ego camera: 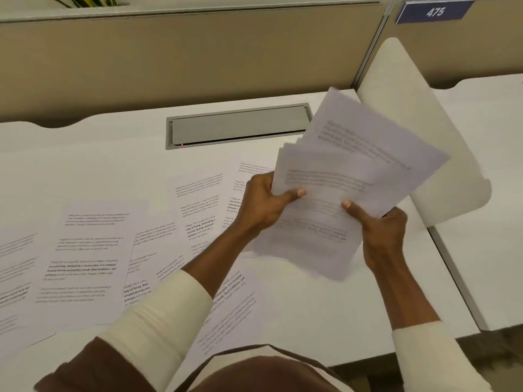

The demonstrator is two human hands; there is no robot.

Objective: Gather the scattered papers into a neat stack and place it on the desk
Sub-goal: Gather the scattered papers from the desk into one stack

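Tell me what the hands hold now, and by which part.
Both hands grip a fanned bundle of white printed paper sheets: left hand at its left edge, right hand at its lower right edge.

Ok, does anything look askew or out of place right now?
Yes. The bundle of papers held by the left hand and right hand is fanned out, its edges unaligned. Several loose sheets lie scattered and overlapping on the desk.

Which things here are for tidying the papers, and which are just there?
For the job:
- fanned bundle of papers held by left hand and right hand
- loose printed sheets on the desk

Just there:
- cable hatch
- sign 475
- divider panel
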